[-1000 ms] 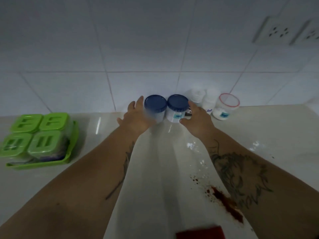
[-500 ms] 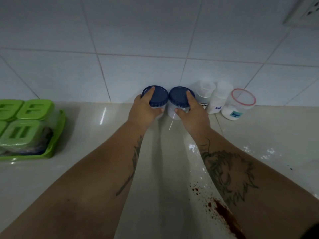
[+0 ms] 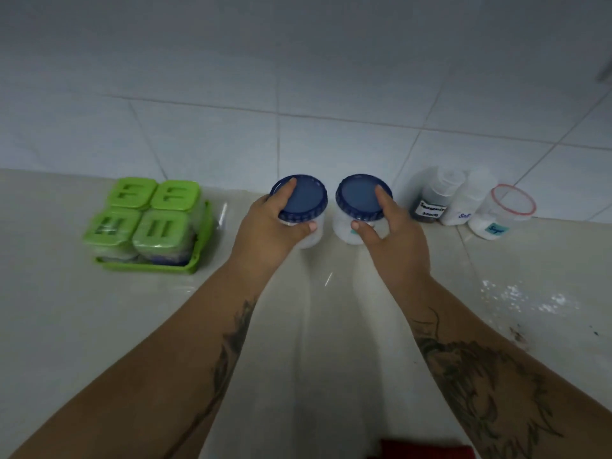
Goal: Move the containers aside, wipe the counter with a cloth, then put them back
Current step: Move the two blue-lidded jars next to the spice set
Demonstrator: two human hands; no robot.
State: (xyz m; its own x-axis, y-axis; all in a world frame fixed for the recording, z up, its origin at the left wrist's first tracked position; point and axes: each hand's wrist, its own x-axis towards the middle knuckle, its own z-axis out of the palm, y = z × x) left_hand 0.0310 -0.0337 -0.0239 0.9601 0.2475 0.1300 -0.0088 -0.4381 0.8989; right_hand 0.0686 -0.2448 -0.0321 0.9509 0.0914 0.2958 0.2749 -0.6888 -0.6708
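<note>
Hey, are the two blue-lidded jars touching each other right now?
Apart. The head view shows a clear gap between the left jar and the right jar, lids and bodies alike.

Red cloth (image 3: pixel 427 451): cut off by the picture's bottom edge; only a strip shows.
Left jar (image 3: pixel 308 197) body: mostly hidden behind left hand (image 3: pixel 265 233).
Right jar (image 3: pixel 357 193) body: partly hidden behind right hand (image 3: pixel 394 246).
Red-rimmed tub (image 3: pixel 505 210) label, counter (image 3: pixel 49 309) back edge: blurred.

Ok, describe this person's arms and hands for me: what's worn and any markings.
Both arms are bare, with no sleeves in view. The left hand and right hand wear no visible gloves, rings or watch. A slim dark line tattoo runs along the left forearm; a larger, shaggy dark tattoo covers the right forearm.
</note>
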